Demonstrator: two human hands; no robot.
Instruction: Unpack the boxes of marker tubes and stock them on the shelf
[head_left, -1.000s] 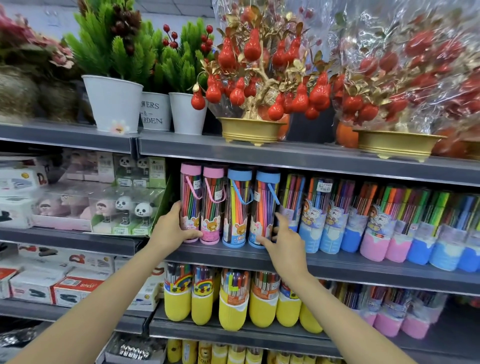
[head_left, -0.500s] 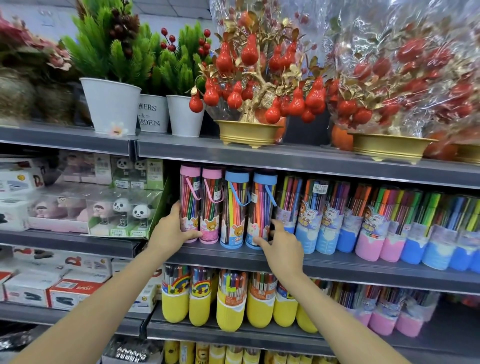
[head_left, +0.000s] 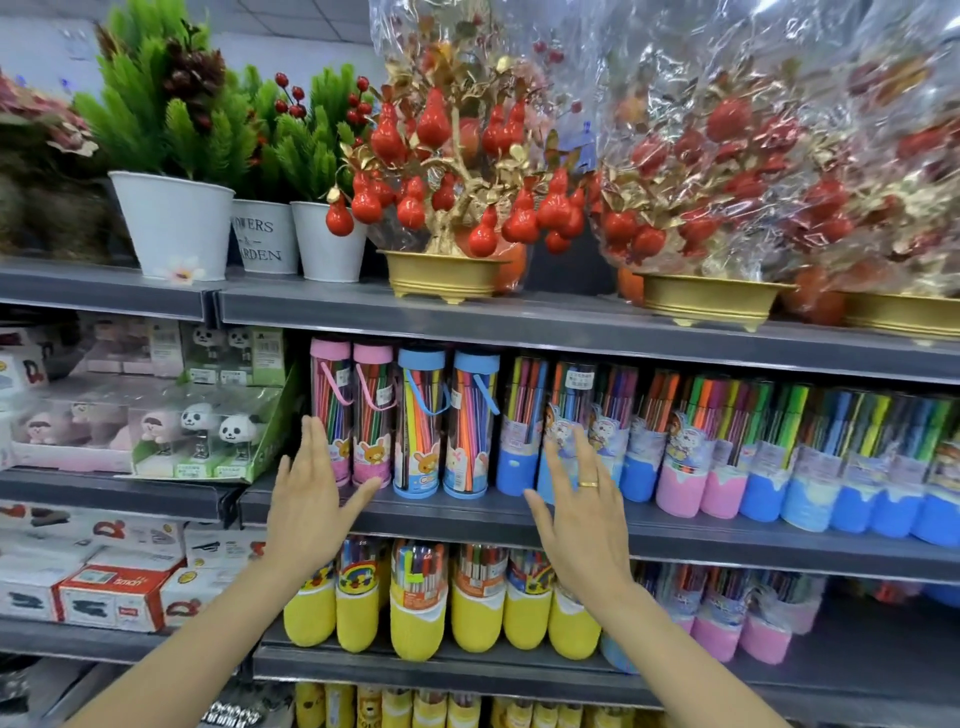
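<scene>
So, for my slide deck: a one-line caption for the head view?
Both open hands, left and right, hover before four capped marker tubes on the shelf.

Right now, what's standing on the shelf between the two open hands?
In the head view, two blue-capped marker tubes stand between the left hand and right hand, with a pink-capped tube beside them.

**Shop shelving with decorations above**

Grey metal shelves are seen in tiers across the view. At 12 o'clock, gold-potted trees with red fruit are wrapped in clear film. At 10 o'clock, green plants in white pots are set. A pale wall is glimpsed at 11 o'clock.
</scene>
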